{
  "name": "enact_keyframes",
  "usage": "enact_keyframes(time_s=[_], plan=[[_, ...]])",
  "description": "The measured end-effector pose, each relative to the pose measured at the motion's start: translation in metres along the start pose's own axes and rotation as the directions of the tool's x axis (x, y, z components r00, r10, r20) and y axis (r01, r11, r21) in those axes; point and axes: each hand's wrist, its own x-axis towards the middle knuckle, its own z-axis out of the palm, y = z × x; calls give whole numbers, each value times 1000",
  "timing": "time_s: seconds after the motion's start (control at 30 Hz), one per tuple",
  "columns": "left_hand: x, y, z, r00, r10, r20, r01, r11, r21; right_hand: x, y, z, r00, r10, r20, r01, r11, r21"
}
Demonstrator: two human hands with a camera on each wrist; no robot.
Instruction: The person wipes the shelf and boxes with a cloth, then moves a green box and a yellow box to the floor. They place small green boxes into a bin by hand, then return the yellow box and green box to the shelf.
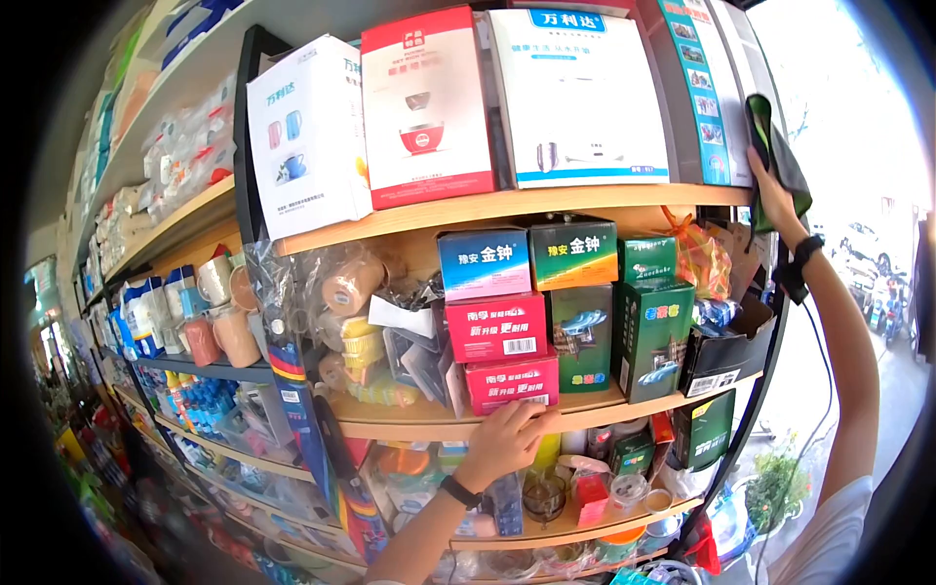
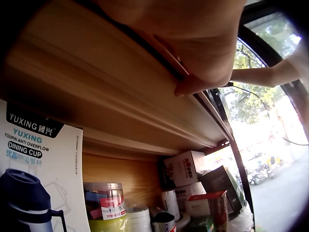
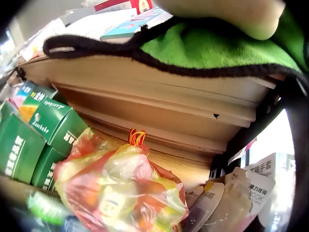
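In the head view my left hand [image 1: 502,442] rests on the front edge of the middle shelf [image 1: 624,413], just below a pink-red box [image 1: 511,386]. The left wrist view shows that hand [image 2: 203,43] against the board's edge, a fingertip reaching below it. My right hand [image 1: 777,203] holds a green cloth with black trim [image 1: 762,132] at the right end of the upper shelf [image 1: 585,198]. The same cloth [image 3: 193,46] lies along the shelf edge in the right wrist view, partly covered by the hand [image 3: 231,14].
Tall boxes [image 1: 583,107] stand on the upper shelf. Stacked boxes [image 1: 485,263], green boxes [image 1: 655,336] and a tied bag [image 3: 120,188] fill the middle one. Jars and glasses [image 1: 544,495] sit below. A dark shelf post [image 1: 780,302] and a hanging cable [image 1: 830,390] are at the right.
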Motion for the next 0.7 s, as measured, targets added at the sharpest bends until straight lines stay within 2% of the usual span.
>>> enact_keyframes(time_s=[0.03,0.07,0.1,0.17,0.2,0.23,0.3,0.37,0.43,0.53,0.57,0.63,0.67,0.7], plan=[[0,0,1,1000,0,-10,0,1000,9,-2,3,-3,1000,-5,25,5,1000,-23],[0,0,1,1000,10,-12,-10,1000,3,9,16,-11,990,-42,132,57,992,-114],[1,-2,0,1000,18,-14,-18,1000,-5,-4,-9,-24,979,-82,185,110,983,-148],[1,0,1,1000,8,-27,-7,1000,7,41,-13,-36,992,-13,124,28,992,-122],[1,0,1,1000,12,-28,-12,1000,13,64,-19,-40,962,-215,167,207,976,62],[1,0,0,999,20,-27,-19,1000,25,74,-39,-42,927,-335,170,308,937,164],[2,0,-2,1000,12,-24,-11,999,46,121,-61,-50,969,-199,144,194,980,46],[0,1,-4,1000,4,-23,-2,998,64,126,-111,-60,952,-231,201,201,967,158],[1,1,-3,1000,-5,1,5,999,37,155,-117,-58,956,-253,150,224,957,184],[4,2,2,1000,8,11,-8,1000,-6,156,-139,-55,967,-226,-116,225,974,-21],[3,0,-1,1000,-8,23,8,1000,-3,169,-138,-54,965,-236,-114,237,971,-6],[-1,0,-1,1000,-25,11,25,1000,15,189,-130,-50,959,-279,58,261,941,217],[-4,2,0,999,-34,12,34,999,12,175,-131,-46,949,-296,111,256,925,280],[-2,0,0,999,-30,12,30,1000,6,175,-118,-39,951,-305,41,285,922,262]])
